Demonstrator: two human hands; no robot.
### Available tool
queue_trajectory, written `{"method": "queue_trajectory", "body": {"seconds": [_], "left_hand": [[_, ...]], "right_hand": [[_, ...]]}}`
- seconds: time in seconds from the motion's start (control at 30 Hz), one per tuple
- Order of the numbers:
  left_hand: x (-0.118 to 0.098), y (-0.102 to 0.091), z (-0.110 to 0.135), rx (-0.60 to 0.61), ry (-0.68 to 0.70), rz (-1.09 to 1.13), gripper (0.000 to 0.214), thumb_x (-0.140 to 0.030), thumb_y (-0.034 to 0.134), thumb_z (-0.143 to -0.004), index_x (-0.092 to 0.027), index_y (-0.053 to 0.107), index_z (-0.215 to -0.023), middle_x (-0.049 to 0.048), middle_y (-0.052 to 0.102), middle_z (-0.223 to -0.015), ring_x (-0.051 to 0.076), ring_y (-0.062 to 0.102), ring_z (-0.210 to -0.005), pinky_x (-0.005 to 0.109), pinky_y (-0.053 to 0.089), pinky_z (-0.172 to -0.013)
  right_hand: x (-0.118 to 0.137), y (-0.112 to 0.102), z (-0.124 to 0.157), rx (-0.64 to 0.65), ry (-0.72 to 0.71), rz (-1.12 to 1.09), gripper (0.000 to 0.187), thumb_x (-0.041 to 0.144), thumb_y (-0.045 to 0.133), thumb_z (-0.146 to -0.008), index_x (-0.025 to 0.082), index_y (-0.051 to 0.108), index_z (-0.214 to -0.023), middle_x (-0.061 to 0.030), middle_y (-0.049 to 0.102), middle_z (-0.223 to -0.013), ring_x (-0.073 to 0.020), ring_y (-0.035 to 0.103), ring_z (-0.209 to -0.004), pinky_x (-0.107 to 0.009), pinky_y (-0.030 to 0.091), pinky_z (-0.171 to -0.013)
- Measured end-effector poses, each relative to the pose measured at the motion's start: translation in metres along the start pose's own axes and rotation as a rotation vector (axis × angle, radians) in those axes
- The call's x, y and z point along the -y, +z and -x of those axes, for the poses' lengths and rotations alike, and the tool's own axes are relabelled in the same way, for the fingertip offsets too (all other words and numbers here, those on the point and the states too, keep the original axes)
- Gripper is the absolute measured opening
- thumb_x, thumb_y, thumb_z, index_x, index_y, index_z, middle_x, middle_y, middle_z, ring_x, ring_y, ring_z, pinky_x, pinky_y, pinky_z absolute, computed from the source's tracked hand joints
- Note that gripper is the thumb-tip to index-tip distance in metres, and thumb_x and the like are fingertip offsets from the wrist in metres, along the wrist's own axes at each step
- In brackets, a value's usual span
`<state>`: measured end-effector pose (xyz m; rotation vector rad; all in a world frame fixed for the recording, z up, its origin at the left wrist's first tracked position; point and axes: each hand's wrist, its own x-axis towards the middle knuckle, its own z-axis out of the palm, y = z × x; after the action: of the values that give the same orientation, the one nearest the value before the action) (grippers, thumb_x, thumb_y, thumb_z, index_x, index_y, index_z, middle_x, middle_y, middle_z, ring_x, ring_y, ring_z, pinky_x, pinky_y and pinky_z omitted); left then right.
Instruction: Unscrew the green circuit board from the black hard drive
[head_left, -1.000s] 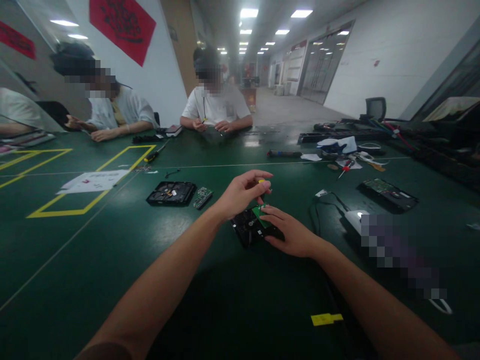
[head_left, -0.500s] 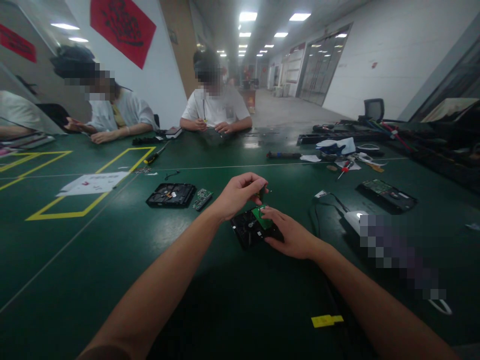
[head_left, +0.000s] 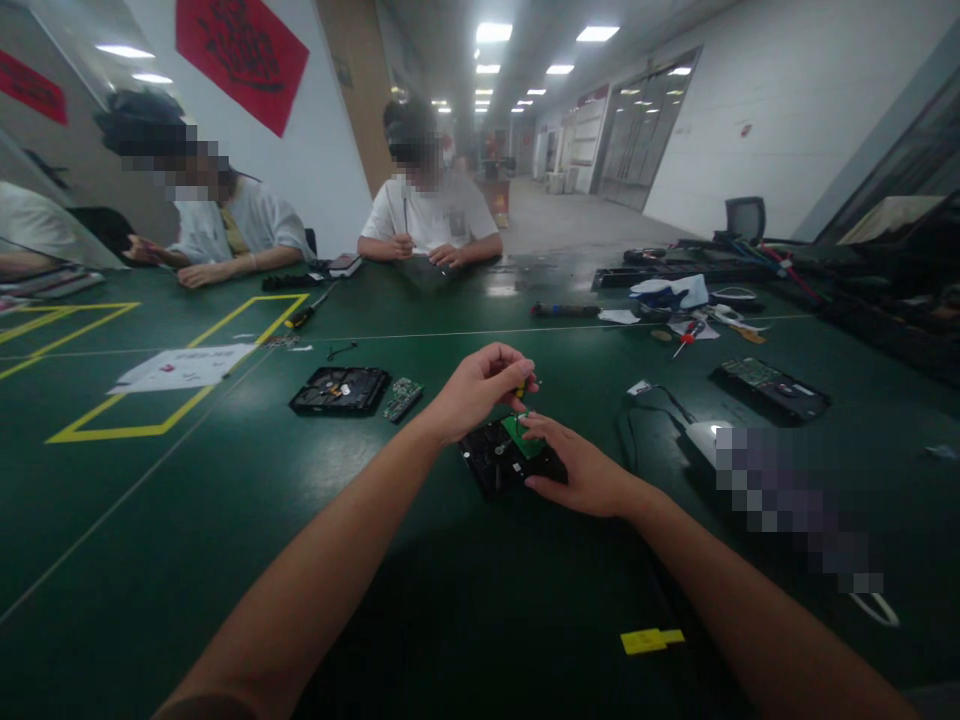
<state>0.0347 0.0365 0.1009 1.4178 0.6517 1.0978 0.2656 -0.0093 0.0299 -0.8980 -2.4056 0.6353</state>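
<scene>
A black hard drive (head_left: 495, 460) with a small green circuit board (head_left: 521, 437) on it lies on the green table in front of me. My left hand (head_left: 480, 390) is closed round a small screwdriver with a yellow handle (head_left: 520, 388), held upright with its tip down at the green board. My right hand (head_left: 581, 470) rests on the drive's right side, fingers curled and pressing the drive and board down.
Another opened hard drive (head_left: 339, 388) and a loose circuit board (head_left: 403, 397) lie to the left. A third drive (head_left: 772, 385), cables and tools sit to the right. Two people sit across the table. A yellow tag (head_left: 651, 640) lies near me.
My left hand has turned the screwdriver slightly between its fingers and dropped a little. The right hand stays on the drive.
</scene>
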Motion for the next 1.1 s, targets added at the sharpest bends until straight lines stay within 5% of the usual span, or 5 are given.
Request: {"method": "queue_trajectory", "body": {"seconds": [0.13, 0.33, 0.6, 0.83, 1.1], "left_hand": [[-0.003, 0.001, 0.001, 0.018, 0.036, -0.034, 0.031, -0.042, 0.072, -0.097, -0.017, 0.068, -0.114, 0.0075, 0.07, -0.097, 0.017, 0.068, -0.091, 0.024, 0.058, -0.067], [-0.002, -0.001, 0.0, 0.023, 0.038, -0.078, 0.029, -0.045, 0.069, -0.099, -0.016, 0.069, -0.103, 0.0078, 0.07, -0.097, 0.016, 0.066, -0.088, 0.026, 0.059, -0.07], [-0.005, 0.001, 0.0, -0.014, 0.027, -0.073, 0.032, -0.046, 0.074, -0.095, -0.015, 0.067, -0.099, 0.0072, 0.069, -0.094, 0.014, 0.065, -0.083, 0.025, 0.06, -0.067], [0.0, 0.007, 0.0, -0.088, 0.022, -0.004, 0.033, -0.04, 0.08, -0.09, -0.016, 0.06, -0.097, 0.0051, 0.068, -0.09, 0.017, 0.07, -0.087, 0.024, 0.061, -0.063], [0.0, 0.009, 0.001, -0.04, -0.025, 0.084, 0.026, -0.042, 0.069, -0.098, -0.016, 0.064, -0.099, 0.0057, 0.066, -0.088, 0.017, 0.068, -0.083, 0.027, 0.064, -0.064]], "right_hand": [[-0.002, 0.001, 0.0, -0.033, 0.018, -0.06, 0.051, 0.039, 0.073, -0.096, 0.028, 0.052, -0.142, -0.012, 0.053, -0.162, -0.0327, 0.042, -0.156, -0.061, 0.036, -0.127], [-0.007, 0.0, 0.0, -0.116, 0.074, -0.143, 0.033, 0.037, 0.07, -0.099, 0.03, 0.06, -0.129, -0.0082, 0.059, -0.157, -0.0314, 0.048, -0.152, -0.061, 0.038, -0.126], [-0.019, 0.008, -0.002, -0.278, 0.166, -0.301, 0.03, 0.039, 0.069, -0.099, 0.027, 0.064, -0.126, -0.0111, 0.065, -0.147, -0.0286, 0.062, -0.14, -0.056, 0.049, -0.12], [-0.023, 0.012, -0.003, -0.274, 0.219, -0.371, 0.034, 0.04, 0.069, -0.099, 0.029, 0.064, -0.131, -0.0079, 0.066, -0.143, -0.027, 0.062, -0.138, -0.055, 0.046, -0.123], [-0.039, 0.012, -0.005, -0.475, 0.396, -0.476, 0.029, 0.049, 0.075, -0.093, 0.023, 0.062, -0.1, -0.0116, 0.068, -0.132, -0.0261, 0.074, -0.11, -0.046, 0.063, -0.094]]}}
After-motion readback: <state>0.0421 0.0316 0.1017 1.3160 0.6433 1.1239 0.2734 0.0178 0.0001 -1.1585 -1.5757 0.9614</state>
